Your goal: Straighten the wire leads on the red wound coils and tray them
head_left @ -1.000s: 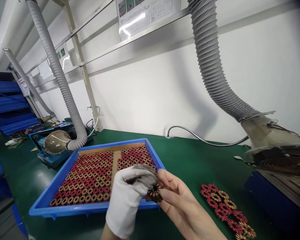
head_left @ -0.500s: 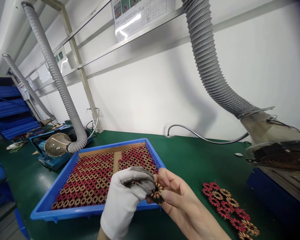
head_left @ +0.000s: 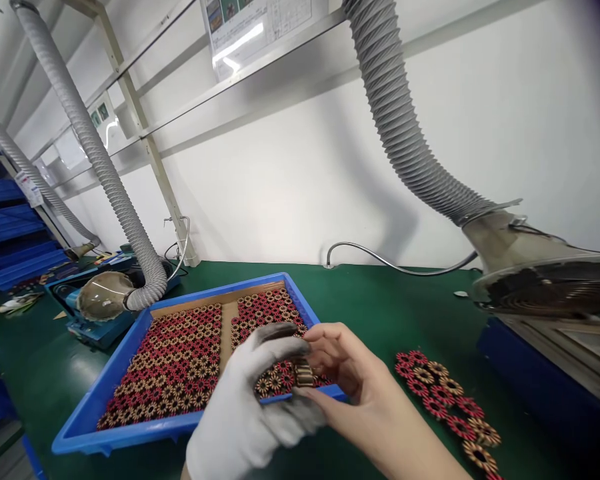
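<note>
A small wound motor stator (head_left: 304, 373) is turned side-on, its ribbed edge facing me. My right hand (head_left: 347, 383), bare, pinches it between thumb and fingers. Around its left side curves my left hand (head_left: 253, 393), in a white glove with grey-dirty fingertips. The gloved fingers are spread in a C, tips close to the stator; whether they touch it I cannot tell. Both hands are over the near right part of a blue tray (head_left: 130, 437), which is packed with rows of red and copper-coloured stators (head_left: 180, 360).
Loose stators (head_left: 443, 393) lie in a cluster on the green bench (head_left: 375, 293), right of my hands. A ribbed grey duct (head_left: 400, 127) ends in a hood (head_left: 550, 280) above a blue-sided machine (head_left: 540, 360). Another duct and hood (head_left: 105, 293) stand behind the tray's left side.
The stator has turned from face-on to side-on between my hands. My left glove's fingers have spread apart from their closed grip. The view has shifted slightly, so the scene sits further left.
</note>
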Available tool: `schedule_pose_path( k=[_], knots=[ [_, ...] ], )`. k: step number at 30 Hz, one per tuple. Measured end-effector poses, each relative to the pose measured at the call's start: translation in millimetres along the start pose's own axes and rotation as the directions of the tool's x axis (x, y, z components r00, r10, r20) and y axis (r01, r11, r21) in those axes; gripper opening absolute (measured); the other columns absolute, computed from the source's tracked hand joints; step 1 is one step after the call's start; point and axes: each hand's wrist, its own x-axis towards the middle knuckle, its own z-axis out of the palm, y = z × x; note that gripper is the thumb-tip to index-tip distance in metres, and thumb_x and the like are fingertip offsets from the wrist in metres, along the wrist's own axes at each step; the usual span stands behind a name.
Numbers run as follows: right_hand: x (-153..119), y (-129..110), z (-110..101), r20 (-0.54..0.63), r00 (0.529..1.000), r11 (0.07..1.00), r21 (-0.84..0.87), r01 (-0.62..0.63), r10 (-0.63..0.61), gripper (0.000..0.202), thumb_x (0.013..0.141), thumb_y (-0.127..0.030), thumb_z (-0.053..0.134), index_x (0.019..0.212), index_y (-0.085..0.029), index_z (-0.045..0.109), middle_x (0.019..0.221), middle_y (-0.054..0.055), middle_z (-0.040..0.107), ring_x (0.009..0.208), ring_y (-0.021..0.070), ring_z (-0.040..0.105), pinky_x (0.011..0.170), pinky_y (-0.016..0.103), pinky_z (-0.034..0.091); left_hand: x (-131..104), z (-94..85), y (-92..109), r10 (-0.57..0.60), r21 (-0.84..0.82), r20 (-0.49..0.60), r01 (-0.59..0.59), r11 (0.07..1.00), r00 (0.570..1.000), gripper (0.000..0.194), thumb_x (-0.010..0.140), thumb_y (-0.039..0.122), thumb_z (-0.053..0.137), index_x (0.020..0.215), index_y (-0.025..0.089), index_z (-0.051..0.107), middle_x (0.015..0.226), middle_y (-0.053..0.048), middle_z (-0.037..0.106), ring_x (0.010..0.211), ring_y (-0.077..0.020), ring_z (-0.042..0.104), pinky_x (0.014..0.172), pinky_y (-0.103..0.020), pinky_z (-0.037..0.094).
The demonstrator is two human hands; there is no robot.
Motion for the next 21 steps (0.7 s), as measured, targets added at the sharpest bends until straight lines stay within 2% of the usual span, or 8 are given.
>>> schedule_pose_path(
  k=[2, 4, 8, 11, 14, 17, 19, 21],
  knots=[
    [-0.6, -1.2, -1.0, -0.023, 0.998, 0.991, -0.123, 0.052, -0.055, 0.040, 0.062, -0.007, 0.066, 0.095, -0.029, 0.056, 0.086, -0.003, 0.063, 0.080, 0.0157, 0.057, 0.075, 0.027, 0.045, 1.3, 4.7, 5.4, 0.003, 0.122, 0.109, -0.017, 0.992, 0.994, 0.040, 0.067, 0.004, 0.063, 0.098, 0.027, 0.070, 0.117, -0.003, 0.062, 0.111, -0.0183, 0.056, 0.094, -0.020, 0.044],
    [0.2, -1.2, -1.4, -0.020, 0.997, 0.988, -0.138, 0.069, -0.073, 0.043, 0.061, -0.002, 0.061, 0.094, -0.029, 0.057, 0.086, -0.003, 0.063, 0.081, 0.0151, 0.057, 0.075, 0.026, 0.044, 3.2, 8.0, 6.7, 0.015, 0.145, 0.126, -0.033, 0.989, 0.992, 0.029, 0.072, 0.005, 0.057, 0.088, 0.024, 0.070, 0.109, -0.003, 0.063, 0.105, -0.0166, 0.058, 0.091, -0.020, 0.045],
    [4.1, 2.0, -1.8, 0.075, 0.996, 0.987, 0.153, -0.051, 0.040, 0.028, 0.067, -0.014, 0.070, 0.089, -0.027, 0.058, 0.081, -0.004, 0.060, 0.076, 0.0117, 0.054, 0.067, 0.021, 0.043, 2.9, 7.0, -2.7, 0.018, -0.004, -0.029, -0.018, 1.000, 0.999, 0.017, 0.081, 0.014, 0.055, 0.077, 0.024, 0.068, 0.102, -0.001, 0.065, 0.097, -0.0144, 0.060, 0.084, -0.018, 0.047],
    [5.9, 4.7, -3.4, 0.127, 0.986, 0.905, 0.399, -0.147, 0.104, 0.028, 0.064, -0.028, 0.080, 0.084, -0.023, 0.062, 0.083, -0.003, 0.058, 0.073, 0.0092, 0.051, 0.065, 0.019, 0.043, 0.0, 2.3, -12.5, -0.008, -0.206, -0.194, -0.033, 0.978, 0.981, 0.015, 0.084, 0.020, 0.057, 0.077, 0.025, 0.069, 0.102, 0.001, 0.067, 0.105, -0.0141, 0.059, 0.085, -0.015, 0.046],
    [6.2, 6.2, -4.3, 0.126, 0.980, 0.837, 0.511, -0.196, 0.153, 0.033, 0.060, -0.032, 0.084, 0.084, -0.023, 0.064, 0.088, -0.002, 0.057, 0.073, 0.0095, 0.052, 0.069, 0.023, 0.047, -0.8, -0.4, -14.8, -0.011, -0.387, -0.293, -0.108, 0.916, 0.956, 0.010, 0.079, 0.024, 0.064, 0.086, 0.028, 0.071, 0.104, 0.001, 0.069, 0.107, -0.0165, 0.060, 0.083, -0.016, 0.049],
    [6.2, 7.3, -3.2, 0.138, 0.974, 0.821, 0.525, -0.225, 0.179, 0.034, 0.058, -0.031, 0.085, 0.083, -0.023, 0.064, 0.089, -0.001, 0.058, 0.075, 0.0102, 0.054, 0.069, 0.022, 0.047, 2.6, 2.4, -9.2, -0.067, -0.355, -0.162, 0.005, 0.935, 0.984, 0.037, 0.067, 0.012, 0.072, 0.099, 0.029, 0.071, 0.108, -0.001, 0.069, 0.105, -0.0183, 0.061, 0.078, -0.015, 0.051],
    [6.1, 8.5, -2.0, 0.148, 0.970, 0.817, 0.522, -0.244, 0.195, 0.035, 0.057, -0.030, 0.086, 0.083, -0.022, 0.063, 0.090, -0.001, 0.059, 0.078, 0.0109, 0.054, 0.067, 0.020, 0.046, 5.9, 7.1, -6.1, -0.110, -0.320, -0.071, 0.081, 0.944, 0.991, 0.035, 0.067, 0.004, 0.068, 0.091, 0.028, 0.073, 0.102, 0.000, 0.069, 0.098, -0.0159, 0.063, 0.076, -0.015, 0.051],
    [5.8, 10.2, -0.9, 0.149, 0.967, 0.818, 0.515, -0.254, 0.207, 0.036, 0.056, -0.031, 0.086, 0.084, -0.023, 0.064, 0.092, 0.000, 0.060, 0.081, 0.0116, 0.055, 0.068, 0.020, 0.047, 8.5, 12.5, -6.2, -0.078, -0.359, -0.093, 0.040, 0.932, 0.993, 0.025, 0.067, 0.002, 0.066, 0.074, 0.025, 0.074, 0.086, 0.001, 0.070, 0.089, -0.0136, 0.064, 0.076, -0.016, 0.051]
  ],
)
